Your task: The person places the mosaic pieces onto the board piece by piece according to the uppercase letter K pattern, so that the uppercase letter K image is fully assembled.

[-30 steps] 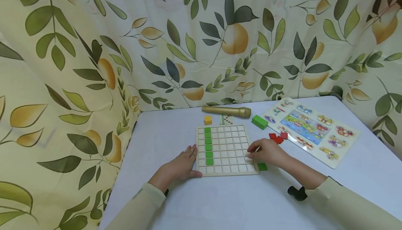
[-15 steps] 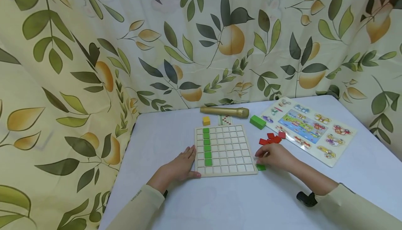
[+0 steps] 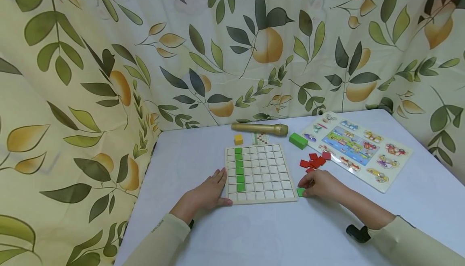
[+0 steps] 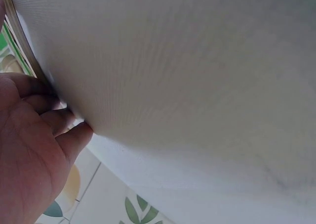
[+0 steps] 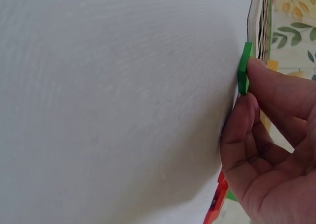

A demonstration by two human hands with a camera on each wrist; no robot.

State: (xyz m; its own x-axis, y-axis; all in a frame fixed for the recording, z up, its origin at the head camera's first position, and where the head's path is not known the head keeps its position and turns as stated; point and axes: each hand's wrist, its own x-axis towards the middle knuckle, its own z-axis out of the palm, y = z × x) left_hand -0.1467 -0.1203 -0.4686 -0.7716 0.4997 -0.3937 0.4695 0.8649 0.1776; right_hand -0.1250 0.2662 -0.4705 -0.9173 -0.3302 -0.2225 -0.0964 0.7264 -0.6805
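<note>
A pale square grid board lies on the table, with several green tiles down one column near its left side. My left hand rests flat against the board's left edge, fingers straight, thumb at the near corner. Just off the near right corner, my right hand pinches a loose green tile. The right wrist view shows the thumb on that tile and curled fingers at its edge. Several red tiles lie loosely beyond the right hand.
Behind the board are a yellow block, a small patterned card and a gold microphone. A green block sits beside a picture puzzle board at the right. A leaf-print curtain rises behind the table.
My right hand has moved from the board's right edge, rightward and slightly nearer, to the loose green tile. More red tiles show beyond it now. The left hand stays on the board.
</note>
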